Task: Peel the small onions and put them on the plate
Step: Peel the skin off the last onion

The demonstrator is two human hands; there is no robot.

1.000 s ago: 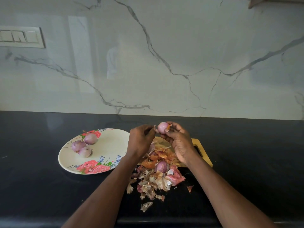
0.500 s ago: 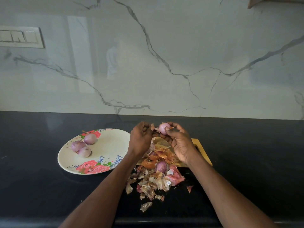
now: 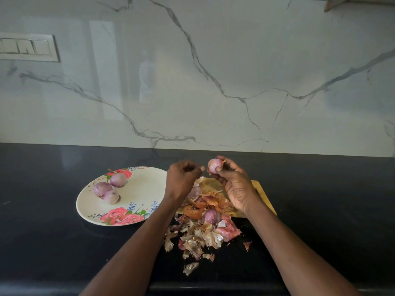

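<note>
Fingers of the left hand are curled in tight, and a thin bit of something seems to be pinched at their tips, probably a strip of skin, though it's too small to be sure. Fingers of the right hand are wrapped around a small onion, which is held up in the air above the yellow cutting board, just beside the left fingertips but not touching them.

Going left to right: three peeled onions are parked together on the far left side of the floral plate, so the rest of the plate is kept free for more. The plate is set right next to the left forearm, presumably so a finished onion only needs a short reach.

The peel pile is spread over the board and spilled onto the black worktop toward the person, which makes sense since the peeling is done directly above it and scraps just get dropped. One more onion is nestled in the pile, apparently not yet peeled.

The held onion looks mostly clean and glossy, with an orange scrap left at its top.
</note>
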